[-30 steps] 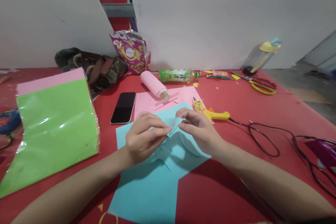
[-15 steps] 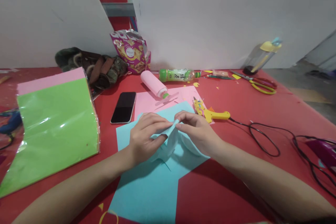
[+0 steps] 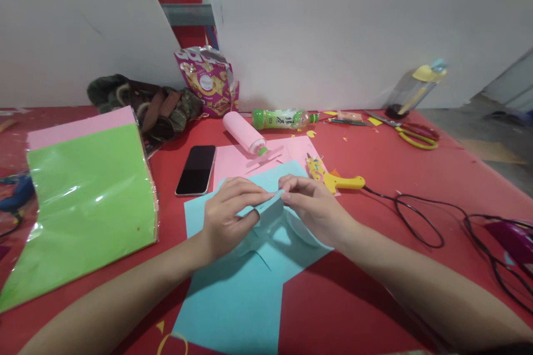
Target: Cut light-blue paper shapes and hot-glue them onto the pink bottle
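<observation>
A folded light-blue paper piece (image 3: 271,213) is pinched between left hand (image 3: 230,215) and right hand (image 3: 313,202), its upper edge slanting away rightward.

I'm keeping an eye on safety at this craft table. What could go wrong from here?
The folded light-blue paper, pinched between the left hand and right hand, might crease or tear. The yellow glue gun lies just beyond the right hand; if hot, which I can't tell, it could burn a knuckle. Its black cord trails loosely beside the right forearm, so a snag might drag the gun.
</observation>
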Motion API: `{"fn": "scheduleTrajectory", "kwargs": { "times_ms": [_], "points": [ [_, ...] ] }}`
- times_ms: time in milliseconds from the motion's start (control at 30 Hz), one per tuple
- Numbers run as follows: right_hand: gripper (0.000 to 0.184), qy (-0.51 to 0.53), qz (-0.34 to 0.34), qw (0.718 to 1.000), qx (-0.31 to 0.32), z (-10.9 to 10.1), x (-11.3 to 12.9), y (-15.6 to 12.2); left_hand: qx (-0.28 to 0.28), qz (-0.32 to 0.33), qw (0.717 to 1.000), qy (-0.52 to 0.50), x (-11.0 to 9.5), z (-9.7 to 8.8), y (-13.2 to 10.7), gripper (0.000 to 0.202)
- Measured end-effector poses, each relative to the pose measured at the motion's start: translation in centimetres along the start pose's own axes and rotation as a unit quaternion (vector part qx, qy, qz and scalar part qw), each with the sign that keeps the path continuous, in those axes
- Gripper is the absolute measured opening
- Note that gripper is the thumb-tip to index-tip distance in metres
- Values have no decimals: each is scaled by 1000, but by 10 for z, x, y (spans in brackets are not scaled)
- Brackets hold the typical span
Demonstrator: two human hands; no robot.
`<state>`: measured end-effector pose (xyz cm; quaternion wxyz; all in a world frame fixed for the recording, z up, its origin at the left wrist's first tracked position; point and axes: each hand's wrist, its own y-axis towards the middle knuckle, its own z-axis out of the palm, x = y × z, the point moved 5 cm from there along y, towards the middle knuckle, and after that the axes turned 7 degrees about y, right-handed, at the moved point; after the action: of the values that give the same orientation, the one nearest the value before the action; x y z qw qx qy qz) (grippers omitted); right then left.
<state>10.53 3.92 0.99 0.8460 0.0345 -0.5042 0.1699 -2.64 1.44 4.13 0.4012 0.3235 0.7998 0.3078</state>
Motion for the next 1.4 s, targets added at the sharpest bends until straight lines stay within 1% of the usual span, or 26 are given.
{"fn": "scheduleTrajectory", "kwargs": {
  "times_ms": [67, 167, 267, 367, 500, 633, 733, 800, 900, 967, 1067, 1133, 1200, 1300, 1400],
  "points": [
    [18, -4, -23, 1000, -4, -1, 5, 0, 4, -27, 999, 17, 3, 0, 2, 22],
    [14, -26, -75, 997, -12, -3, 14, 0, -5, -91, 994, 54, 10, 0, 3, 17],
    [11, -47, -122, 991, -19, -6, 20, 1, -12, -163, 986, 35, 19, -1, 2, 15],
    [9, -66, -160, 985, -27, -9, 22, 2, 24, -204, 979, -17, 22, 2, 0, 11],
    [7, -99, -203, 973, -42, -13, 22, 3, 72, -219, 970, -70, 20, 7, -1, 9],
    [7, -116, -203, 971, -44, -13, 19, 3, 60, -245, 962, -104, 21, 9, -2, 5],
    [8, -124, -200, 971, -34, -10, 16, 1, 35, -277, 955, -98, 24, 8, -4, 7],
    [8, -124, -203, 971, -29, -9, 15, 0, 25, -286, 953, -93, 25, 7, -4, 11],
    [8, -106, -202, 973, -23, -7, 13, -2, 36, -301, 947, -106, 26, 8, -6, 16],
    [8, -98, -200, 975, -24, -6, 13, -2, 49, -330, 933, -133, 29, 11, -9, 16],
    [9, -97, -196, 975, -27, -5, 12, -2, 56, -373, 905, -195, 34, 17, -14, 15],
    [9, -90, -187, 978, -31, -5, 11, -2, 54, -380, 893, -233, 34, 21, -15, 12],
    [10, -82, -175, 981, -33, -4, 9, -2, 53, -376, 888, -259, 33, 23, -16, 8],
    [11, -80, -161, 983, -32, -3, 7, -3, 44, -383, 882, -273, 31, 25, -16, 4],
    [12, -87, -156, 984, -31, -2, 5, -4, 38, -388, 881, -269, 30, 24, -16, 6]
  ]
}}
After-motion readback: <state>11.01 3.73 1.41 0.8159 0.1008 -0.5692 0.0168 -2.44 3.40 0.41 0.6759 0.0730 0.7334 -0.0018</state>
